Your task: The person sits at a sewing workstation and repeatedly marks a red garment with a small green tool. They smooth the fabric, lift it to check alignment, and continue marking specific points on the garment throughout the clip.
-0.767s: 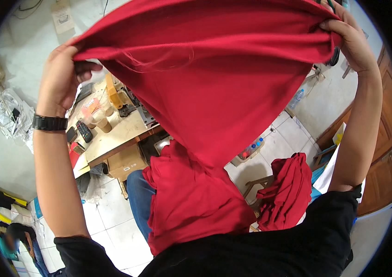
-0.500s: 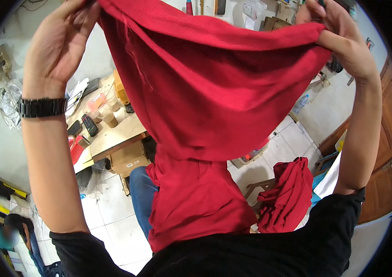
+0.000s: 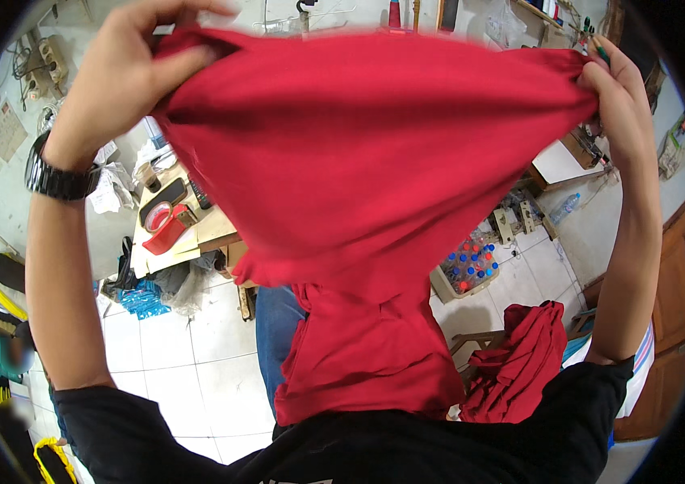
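I hold a large red cloth [image 3: 359, 137] raised in both hands across the upper view. My left hand [image 3: 133, 81] grips its top left corner with the thumb in the fold, some fingers lifted and blurred. My right hand [image 3: 617, 97] pinches the top right corner, with a small green object [image 3: 601, 50] among its fingers that I cannot make out fully. The cloth hangs down toward more red fabric [image 3: 367, 355] lying on my lap over my jeans [image 3: 276, 339]. A crumpled red cloth pile [image 3: 512, 363] rests on a wooden seat at my right.
A cluttered table [image 3: 209, 227] stands left, with phone, tape and cup. A crate of bottles [image 3: 467, 266], another worktable [image 3: 556, 165] and a wooden door [image 3: 669, 282] are at right. A person [image 3: 0, 355] and black-and-yellow items [image 3: 8, 286] are at far left.
My left hand has risen and swung inward, fingers lifting. The raised cloth's top edge has dropped and pulled straighter, and its lower part now billows. The view has shifted, showing more wall and crate.
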A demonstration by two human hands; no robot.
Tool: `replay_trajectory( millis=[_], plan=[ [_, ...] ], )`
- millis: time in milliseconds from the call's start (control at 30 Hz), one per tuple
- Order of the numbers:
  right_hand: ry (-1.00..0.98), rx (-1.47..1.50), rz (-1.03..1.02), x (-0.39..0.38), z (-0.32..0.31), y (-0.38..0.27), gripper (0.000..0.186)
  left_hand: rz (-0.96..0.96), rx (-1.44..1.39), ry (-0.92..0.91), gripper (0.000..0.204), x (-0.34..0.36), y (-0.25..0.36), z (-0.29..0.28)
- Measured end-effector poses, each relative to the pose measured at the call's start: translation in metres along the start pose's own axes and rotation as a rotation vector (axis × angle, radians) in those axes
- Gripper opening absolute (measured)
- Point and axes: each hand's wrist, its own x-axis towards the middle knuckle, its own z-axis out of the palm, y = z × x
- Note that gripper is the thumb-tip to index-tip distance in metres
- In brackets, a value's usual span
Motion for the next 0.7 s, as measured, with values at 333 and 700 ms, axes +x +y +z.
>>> replay_trajectory(
  millis=[333, 700],
  plan=[
    [0.553, -0.065, -0.198, 0.043, -0.065, 0.062, 0.049, -0.222, 0.184, 0.675, 0.040, 0.008, 0.029, -0.004],
    [-1.195, 0.476, 0.406, -0.337, -0.044, 0.080, 0.029, -0.525, -0.981, -0.834, 0.034, -0.313, 0.132, 0.136]
  ],
)
